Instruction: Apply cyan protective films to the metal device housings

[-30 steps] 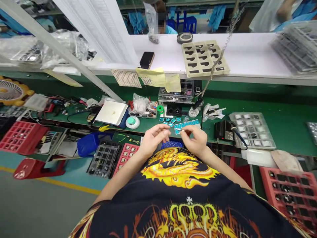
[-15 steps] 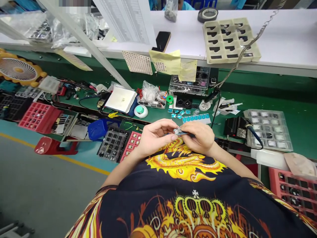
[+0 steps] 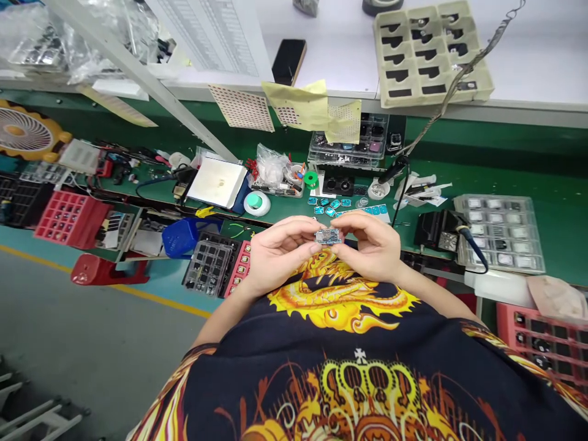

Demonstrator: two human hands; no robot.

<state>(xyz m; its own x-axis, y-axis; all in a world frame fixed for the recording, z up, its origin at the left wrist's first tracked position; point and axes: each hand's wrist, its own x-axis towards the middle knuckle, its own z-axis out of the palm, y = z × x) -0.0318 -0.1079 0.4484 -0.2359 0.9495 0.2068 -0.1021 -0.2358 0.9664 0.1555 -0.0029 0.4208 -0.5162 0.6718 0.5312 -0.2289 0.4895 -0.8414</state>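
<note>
Curling inward, both hands [image 3: 279, 252] [image 3: 371, 246] clamped on opposite ends of 1 small circuit board [image 3: 327, 236]

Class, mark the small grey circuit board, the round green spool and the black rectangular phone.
Small grey circuit board [image 3: 328, 236], head view: middle of its face.
Round green spool [image 3: 311, 175], head view: its flange.
Black rectangular phone [image 3: 288, 60], head view: its dark face.

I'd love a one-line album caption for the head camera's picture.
Left hand and right hand together hold a small electronic part at a cluttered green workbench.
</note>
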